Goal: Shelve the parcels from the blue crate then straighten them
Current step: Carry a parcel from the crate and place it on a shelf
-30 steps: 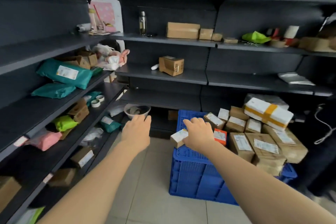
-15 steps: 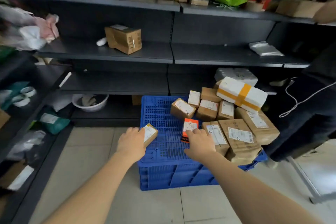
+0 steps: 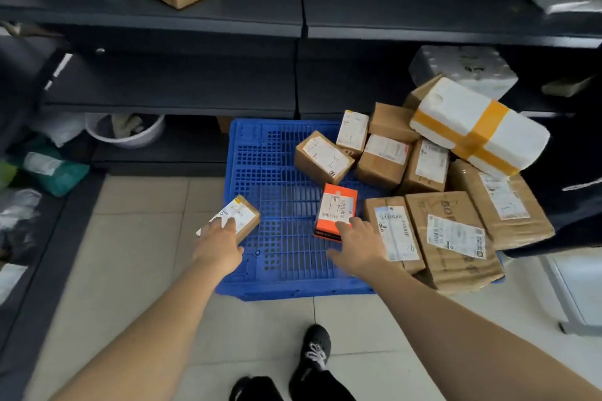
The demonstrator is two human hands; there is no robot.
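**Over the blue crate, one parcel in each reach**

On the tiled floor I see the blue crate point(image 3: 277, 172), hard plastic with a grid top. Cardboard parcels with white paper labels are piled on its right side, and a white foam box point(image 3: 479, 128) bound with yellow tape lies on top. My left hand point(image 3: 218, 246) grips a small brown parcel point(image 3: 237, 216) at the crate's left edge, fingers over its label. My right hand point(image 3: 356, 247) is spread, fingertips touching the orange parcel point(image 3: 335, 210) on the grid.
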